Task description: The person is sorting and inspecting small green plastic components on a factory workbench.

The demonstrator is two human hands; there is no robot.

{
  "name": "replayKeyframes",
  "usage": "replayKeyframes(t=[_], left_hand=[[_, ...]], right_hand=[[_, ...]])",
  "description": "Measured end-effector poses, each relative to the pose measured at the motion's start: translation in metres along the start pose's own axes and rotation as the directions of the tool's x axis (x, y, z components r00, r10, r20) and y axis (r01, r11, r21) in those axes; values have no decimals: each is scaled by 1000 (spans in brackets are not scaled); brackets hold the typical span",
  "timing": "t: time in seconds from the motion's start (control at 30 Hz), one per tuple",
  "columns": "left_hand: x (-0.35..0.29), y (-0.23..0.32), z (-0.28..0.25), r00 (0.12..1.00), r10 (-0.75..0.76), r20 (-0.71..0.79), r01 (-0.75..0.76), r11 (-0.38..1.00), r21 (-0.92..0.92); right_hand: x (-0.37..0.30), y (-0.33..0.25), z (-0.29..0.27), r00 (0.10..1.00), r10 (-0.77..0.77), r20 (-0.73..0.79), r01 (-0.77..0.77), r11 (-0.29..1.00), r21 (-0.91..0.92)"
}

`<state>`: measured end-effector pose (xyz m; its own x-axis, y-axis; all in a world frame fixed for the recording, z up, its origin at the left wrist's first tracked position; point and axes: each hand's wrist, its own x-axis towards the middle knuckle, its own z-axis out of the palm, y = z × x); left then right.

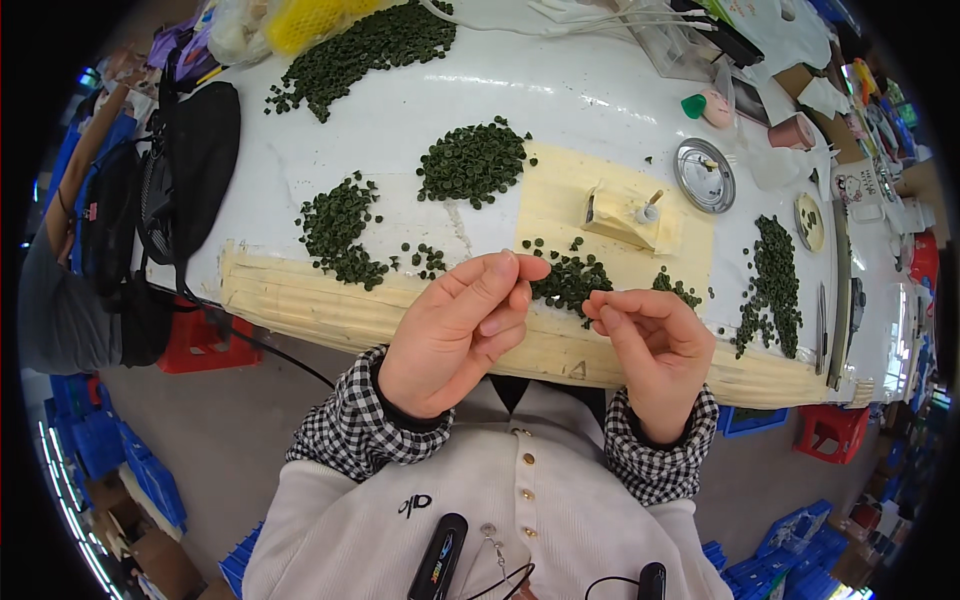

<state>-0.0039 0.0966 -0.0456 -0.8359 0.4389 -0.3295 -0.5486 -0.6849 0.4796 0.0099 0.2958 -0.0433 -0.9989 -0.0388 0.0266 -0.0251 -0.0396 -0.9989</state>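
Left hand [450, 335], right hand [662, 355] pinched narrow; too small to tell whether either holds piece. Green pieces [572, 284] heaped on table [590, 80] beyond. Likely piece-by-piece handling; next move calls for fine control.

Tbl [330, 150] glossy, smooth; green pcs [475, 163] matt; dish [705, 192] shiny metal; cuffs [335, 425] cloth.

dark lettering [416, 505] marks the cream cardigan [470, 485], coloured print [440, 566] the black device [447, 535], a letter [577, 369] the tan tape [330, 308].
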Motion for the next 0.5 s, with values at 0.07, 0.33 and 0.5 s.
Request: replayKeyframes(t=[0.07,0.33,0.5], left_hand=[[0,1,5,999,-12,-37,12,1000,12],[-1,-2,4,1000,7,-22,-5,995,98],[-1,-4,2,1000,-16,2,15,998,66]], right_hand=[[0,0,0,1000,3,2,-3,1000,12],[-2,-3,2,1000,9,-16,-8,999,43],[0,2,-2,999,-49,21,48,997,56]])
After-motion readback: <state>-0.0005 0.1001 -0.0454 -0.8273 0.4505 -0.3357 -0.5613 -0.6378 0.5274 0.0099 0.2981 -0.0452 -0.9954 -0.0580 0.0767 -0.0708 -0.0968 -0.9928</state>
